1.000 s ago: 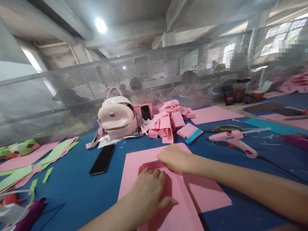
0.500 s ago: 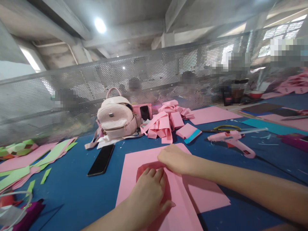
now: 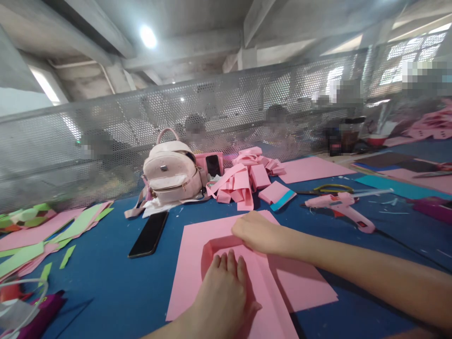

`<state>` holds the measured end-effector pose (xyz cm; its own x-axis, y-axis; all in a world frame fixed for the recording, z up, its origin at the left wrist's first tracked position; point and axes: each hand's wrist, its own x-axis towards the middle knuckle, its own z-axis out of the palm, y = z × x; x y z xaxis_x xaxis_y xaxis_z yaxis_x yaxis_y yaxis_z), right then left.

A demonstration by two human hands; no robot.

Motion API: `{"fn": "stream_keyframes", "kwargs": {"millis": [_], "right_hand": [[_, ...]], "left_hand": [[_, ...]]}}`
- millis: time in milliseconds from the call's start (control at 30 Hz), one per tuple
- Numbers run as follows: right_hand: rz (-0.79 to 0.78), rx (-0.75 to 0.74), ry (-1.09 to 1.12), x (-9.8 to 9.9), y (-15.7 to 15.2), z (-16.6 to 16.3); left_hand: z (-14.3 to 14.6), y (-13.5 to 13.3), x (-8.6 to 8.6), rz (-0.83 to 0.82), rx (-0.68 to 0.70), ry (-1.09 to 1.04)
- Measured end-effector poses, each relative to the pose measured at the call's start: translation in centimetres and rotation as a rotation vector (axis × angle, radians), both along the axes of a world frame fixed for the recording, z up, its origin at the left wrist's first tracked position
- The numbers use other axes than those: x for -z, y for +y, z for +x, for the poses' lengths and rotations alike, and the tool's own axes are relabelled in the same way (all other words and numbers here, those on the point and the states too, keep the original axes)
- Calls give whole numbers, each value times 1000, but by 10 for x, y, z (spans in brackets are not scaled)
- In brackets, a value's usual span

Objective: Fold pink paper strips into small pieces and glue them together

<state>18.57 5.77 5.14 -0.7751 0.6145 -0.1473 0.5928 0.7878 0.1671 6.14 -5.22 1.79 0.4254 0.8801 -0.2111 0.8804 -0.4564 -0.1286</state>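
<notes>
On the blue surface (image 3: 106, 282), press pink paper (image 3: 265, 285) evenly under open, flattened left hand (image 3: 226, 289), anchoring with curled right hand (image 3: 254, 231), of indeterminable grip.

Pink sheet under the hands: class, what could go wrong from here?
The pink sheet curls up just beyond the left hand, with the right hand on it; uneven pressing might crease it askew.

The glue gun lies beyond the right forearm; an outward swing could perhaps knock it.
</notes>
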Motion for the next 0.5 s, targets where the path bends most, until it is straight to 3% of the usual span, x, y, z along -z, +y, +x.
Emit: {"fn": "stream_keyframes", "kwargs": {"millis": [500], "right_hand": [[-6, 6, 11, 4, 3, 0]], "left_hand": [[-3, 0, 12, 66, -123, 19]]}}
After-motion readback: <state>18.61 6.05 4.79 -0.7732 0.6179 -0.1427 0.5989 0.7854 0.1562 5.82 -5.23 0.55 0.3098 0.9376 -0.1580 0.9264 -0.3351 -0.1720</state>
